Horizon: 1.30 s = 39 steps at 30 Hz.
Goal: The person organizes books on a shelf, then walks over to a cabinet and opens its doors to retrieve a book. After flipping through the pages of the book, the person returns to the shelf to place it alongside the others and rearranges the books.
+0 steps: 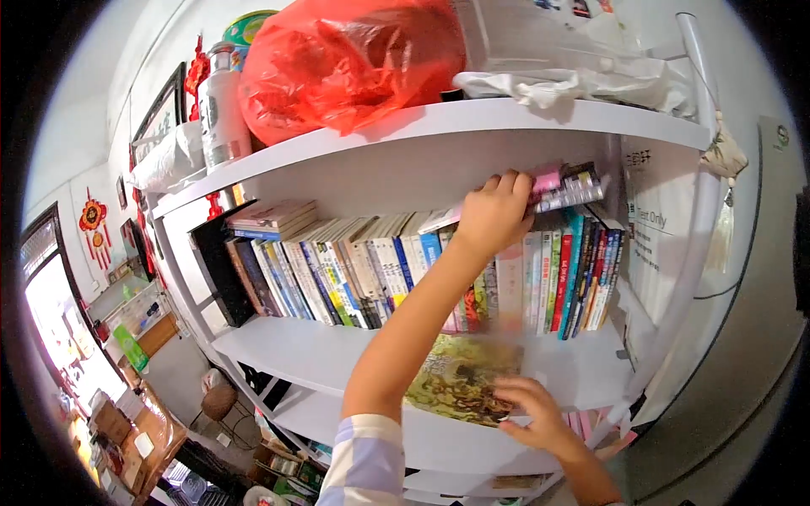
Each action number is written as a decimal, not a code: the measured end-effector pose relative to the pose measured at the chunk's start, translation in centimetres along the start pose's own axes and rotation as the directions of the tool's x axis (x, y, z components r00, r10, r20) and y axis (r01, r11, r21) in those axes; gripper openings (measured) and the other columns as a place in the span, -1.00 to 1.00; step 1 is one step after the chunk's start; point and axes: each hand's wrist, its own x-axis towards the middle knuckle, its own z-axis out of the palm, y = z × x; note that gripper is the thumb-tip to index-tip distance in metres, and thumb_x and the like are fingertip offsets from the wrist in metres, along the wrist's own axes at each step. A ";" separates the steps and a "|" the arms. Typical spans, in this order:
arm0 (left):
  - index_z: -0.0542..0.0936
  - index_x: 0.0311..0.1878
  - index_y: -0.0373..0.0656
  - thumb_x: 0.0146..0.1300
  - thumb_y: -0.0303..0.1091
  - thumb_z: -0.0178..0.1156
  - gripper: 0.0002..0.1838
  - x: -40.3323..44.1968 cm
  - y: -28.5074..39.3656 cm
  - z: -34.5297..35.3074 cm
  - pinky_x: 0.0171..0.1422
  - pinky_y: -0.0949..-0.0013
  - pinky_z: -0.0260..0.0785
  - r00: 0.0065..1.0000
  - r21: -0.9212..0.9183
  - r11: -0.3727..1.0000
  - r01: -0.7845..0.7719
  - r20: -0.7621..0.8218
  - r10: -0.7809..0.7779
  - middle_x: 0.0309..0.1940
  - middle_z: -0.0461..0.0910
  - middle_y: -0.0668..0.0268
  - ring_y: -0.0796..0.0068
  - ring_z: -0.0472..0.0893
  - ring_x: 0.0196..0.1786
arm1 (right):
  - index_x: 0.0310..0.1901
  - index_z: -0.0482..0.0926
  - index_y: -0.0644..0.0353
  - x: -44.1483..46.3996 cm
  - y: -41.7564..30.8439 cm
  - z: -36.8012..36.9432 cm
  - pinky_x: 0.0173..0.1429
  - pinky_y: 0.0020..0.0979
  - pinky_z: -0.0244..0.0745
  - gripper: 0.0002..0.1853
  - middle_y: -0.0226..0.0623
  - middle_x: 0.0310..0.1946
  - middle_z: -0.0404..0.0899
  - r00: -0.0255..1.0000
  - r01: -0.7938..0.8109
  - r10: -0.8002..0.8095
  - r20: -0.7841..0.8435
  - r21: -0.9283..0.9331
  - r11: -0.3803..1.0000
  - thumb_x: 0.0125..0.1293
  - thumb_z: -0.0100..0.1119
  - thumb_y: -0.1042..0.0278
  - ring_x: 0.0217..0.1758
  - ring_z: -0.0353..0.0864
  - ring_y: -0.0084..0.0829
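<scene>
My left hand (499,209) reaches up to the top of a row of upright books (371,270). Its fingers are bent over a pink-and-white book (548,182) that lies across the row. Just right of the fingers, a patterned purple-and-white book (574,192) also rests on top. Lower down, an illustrated green-and-brown book (464,379) lies flat near the shelf's front edge. My right hand (536,413) is at that book's right corner, fingers and thumb apart, slightly blurred. Whether it touches the corner is unclear.
A white shelf unit (295,350) fills the view. On its top board sit a red plastic bag (354,67) and a silver-and-white bottle (223,110). Several books (272,218) lie stacked at the row's left end. A tassel ornament (724,160) hangs from the right post.
</scene>
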 end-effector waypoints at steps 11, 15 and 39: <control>0.40 -0.09 -0.25 -0.22 -0.32 0.42 -0.42 -15.3 -1.1 -17.2 -0.17 0.33 0.46 0.998 -0.566 0.825 -0.001 -0.051 -0.034 -0.21 0.57 0.09 0.20 0.60 -0.17 | 0.19 0.12 0.26 13.5 -0.9 0.2 0.31 -0.23 0.14 -0.27 -0.12 0.11 0.27 0.977 0.126 -0.070 -0.201 0.278 0.952 0.04 0.32 0.31 0.19 0.26 -0.25; 0.31 -0.04 -0.30 -0.29 -0.42 0.41 -0.33 -21.3 -5.9 -19.5 -0.07 0.39 0.40 0.789 -0.654 0.581 0.484 0.039 -0.613 -0.20 0.50 0.19 0.45 0.53 -0.17 | 0.16 0.18 0.26 18.5 -3.1 7.2 0.21 -0.34 0.22 -0.15 -0.20 0.03 0.36 0.989 -0.018 0.088 -0.116 0.502 0.865 -0.18 0.47 0.36 0.14 0.32 -0.38; 0.18 0.00 -0.34 -0.21 -0.44 0.43 -0.27 -34.8 -19.4 -21.7 0.00 0.37 0.41 0.628 -0.677 0.323 0.661 0.263 -0.733 -0.14 0.47 0.12 0.41 0.51 -0.09 | 0.22 0.13 0.15 24.7 0.6 27.9 0.16 -0.39 0.31 -0.11 -0.29 0.02 0.40 0.838 -0.544 0.411 0.359 0.608 0.578 -0.21 0.42 0.53 0.08 0.39 -0.43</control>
